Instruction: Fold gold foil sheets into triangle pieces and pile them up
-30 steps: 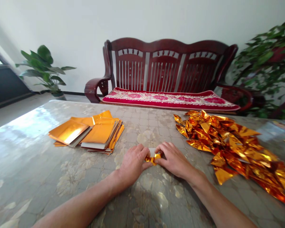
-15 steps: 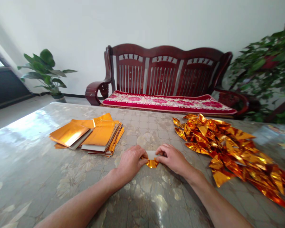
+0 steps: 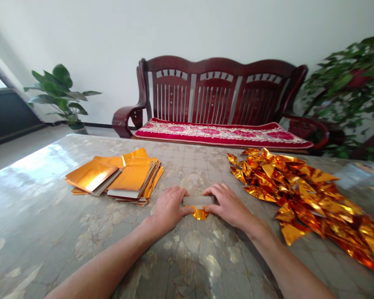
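A partly folded sheet of gold foil paper (image 3: 200, 213) lies on the table in front of me, its pale back showing on the far side. My left hand (image 3: 171, 206) pinches its left end, thumb on the near gold flap and fingers behind the far edge. At the other end my right hand (image 3: 226, 205) grips it the same way. Left of my hands rests a stack of flat gold foil sheets (image 3: 129, 176). To the right spreads a heap of folded gold foil pieces (image 3: 302, 191).
A patterned, glossy cover lies over the table (image 3: 112, 245). Beyond it stands a dark red wooden bench (image 3: 218, 97) with a red floral cushion (image 3: 212, 131). Potted plants (image 3: 60, 91) stand at both sides. Clear plastic (image 3: 358, 176) lies at the far right.
My fingers have moved outward and to the far edge of the paper. More of its pale back now shows, raised between my hands.
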### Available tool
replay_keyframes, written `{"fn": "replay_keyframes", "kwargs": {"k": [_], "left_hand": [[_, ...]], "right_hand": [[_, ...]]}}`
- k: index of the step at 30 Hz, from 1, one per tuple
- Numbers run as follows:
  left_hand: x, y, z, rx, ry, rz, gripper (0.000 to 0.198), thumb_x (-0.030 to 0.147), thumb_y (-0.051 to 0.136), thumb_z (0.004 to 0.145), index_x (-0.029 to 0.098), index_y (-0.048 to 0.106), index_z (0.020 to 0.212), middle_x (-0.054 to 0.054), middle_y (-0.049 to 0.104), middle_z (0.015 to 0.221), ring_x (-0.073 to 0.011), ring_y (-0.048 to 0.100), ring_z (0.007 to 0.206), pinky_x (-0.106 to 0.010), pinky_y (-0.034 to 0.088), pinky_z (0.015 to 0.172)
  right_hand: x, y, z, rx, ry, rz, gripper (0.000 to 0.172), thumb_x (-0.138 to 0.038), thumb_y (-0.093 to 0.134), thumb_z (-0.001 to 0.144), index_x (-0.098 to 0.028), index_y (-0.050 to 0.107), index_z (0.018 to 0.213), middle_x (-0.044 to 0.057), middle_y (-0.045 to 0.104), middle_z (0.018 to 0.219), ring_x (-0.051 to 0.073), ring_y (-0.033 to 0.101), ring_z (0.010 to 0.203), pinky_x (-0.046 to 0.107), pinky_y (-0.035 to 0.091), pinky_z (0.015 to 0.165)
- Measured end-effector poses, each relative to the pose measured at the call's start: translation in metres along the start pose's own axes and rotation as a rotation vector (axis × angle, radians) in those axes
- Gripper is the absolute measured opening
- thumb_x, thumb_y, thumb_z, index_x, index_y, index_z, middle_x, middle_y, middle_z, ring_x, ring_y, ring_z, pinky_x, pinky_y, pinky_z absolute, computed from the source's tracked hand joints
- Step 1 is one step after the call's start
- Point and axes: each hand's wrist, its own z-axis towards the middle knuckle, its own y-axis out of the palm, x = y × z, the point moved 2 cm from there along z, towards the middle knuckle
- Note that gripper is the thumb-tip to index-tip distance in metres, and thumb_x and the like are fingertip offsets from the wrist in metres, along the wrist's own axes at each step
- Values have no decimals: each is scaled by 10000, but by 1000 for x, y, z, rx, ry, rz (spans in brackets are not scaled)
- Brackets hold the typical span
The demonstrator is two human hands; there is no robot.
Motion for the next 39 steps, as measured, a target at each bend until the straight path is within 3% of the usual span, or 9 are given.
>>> {"fn": "replay_keyframes", "kwargs": {"k": [3,9,19,24,28,33,39], "left_hand": [[1,1,1,13,-14,-35,246,404,747,788,222,658,927,-24,652,910,-225,602,915,-294,411,749],[3,3,1,9,17,-133,104,302,699,818,214,644,806,5,652,829,-186,595,856,-272,392,727],[9,2,-11,43,176,-61,92,224,568,935,212,607,852,-2,632,893,-163,579,888,-255,416,771],[12,4,-15,26,261,170,179,248,470,995,205,596,876,-24,623,907,-185,559,862,-292,424,748],[12,5,-16,17,344,297,125,191,497,974,206,585,886,-33,613,915,-201,543,852,-312,422,715],[14,4,-23,-3,404,329,88,176,529,957,207,600,917,-42,613,905,-205,544,850,-326,427,735],[19,1,-23,26,338,266,298,362,467,999,196,645,828,-57,634,848,-209,566,832,-341,415,755]], "right_hand": [[0,0,0,-8,-18,-14,308,-290,761,792,-273,620,1065,7,631,1036,218,509,1008,326,395,832],[0,1,0,0,-41,-32,156,-254,754,795,-253,643,904,2,629,936,210,509,958,320,384,799],[-5,4,-13,112,-161,-88,51,-260,687,882,-247,660,840,18,621,850,211,511,899,346,387,783],[-11,3,-19,146,-248,-210,180,-342,576,959,-243,702,876,49,607,823,220,489,855,354,375,741],[-13,3,-22,135,-282,-233,258,-315,495,998,-234,715,890,57,602,808,214,480,825,353,371,722],[-11,2,-26,114,-296,-183,259,-309,490,998,-242,730,931,57,623,819,207,502,820,355,377,731],[-5,5,-24,129,-191,-109,266,-367,532,984,-239,720,846,35,642,790,191,542,805,343,388,745]]}}
